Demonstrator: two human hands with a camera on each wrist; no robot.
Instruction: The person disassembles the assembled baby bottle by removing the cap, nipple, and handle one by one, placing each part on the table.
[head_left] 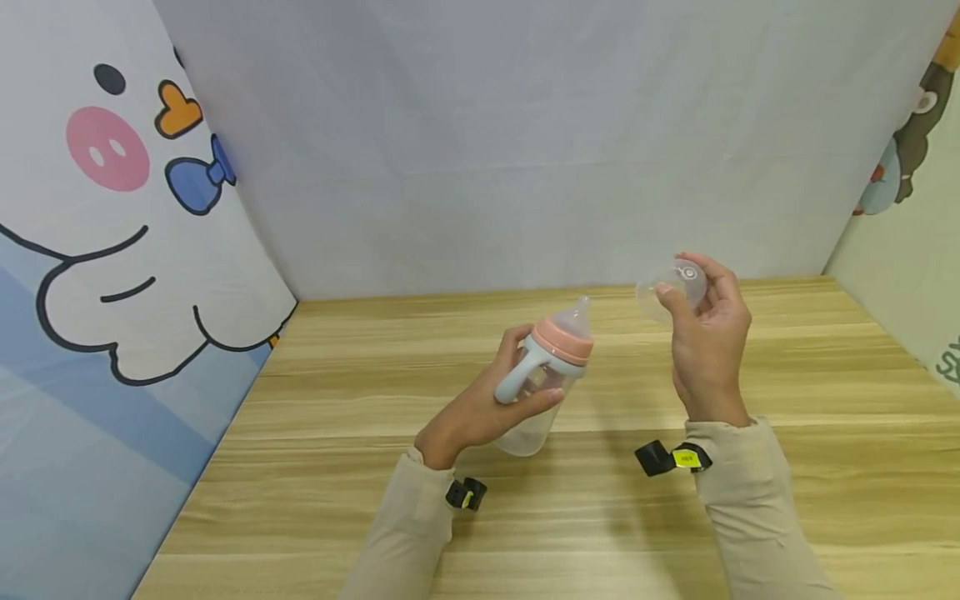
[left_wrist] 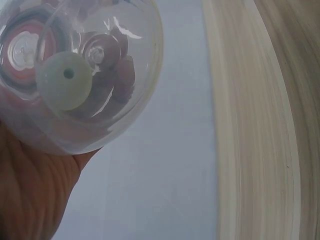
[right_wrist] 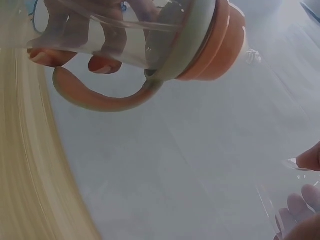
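A clear baby bottle (head_left: 531,425) with a pink collar (head_left: 562,338), a pale nipple and light-blue handles leans to the right above the table. My left hand (head_left: 487,404) grips it round the body; in the right wrist view, fingertips (right_wrist: 104,65) curl behind the clear wall (right_wrist: 135,30). The left wrist view looks up through the bottle's round base (left_wrist: 120,120). To the right of the nipple, apart from it, my right hand (head_left: 708,342) pinches a clear dome-shaped cap (head_left: 651,293) between thumb and fingers. Part of that cap (right_wrist: 270,200) shows in the right wrist view.
The wood-grain table (head_left: 337,383) lies below both hands. A pale cloth wall (head_left: 487,167) stands behind it, with a cartoon-printed panel (head_left: 172,275) at the left and another printed panel (head_left: 907,275) at the right.
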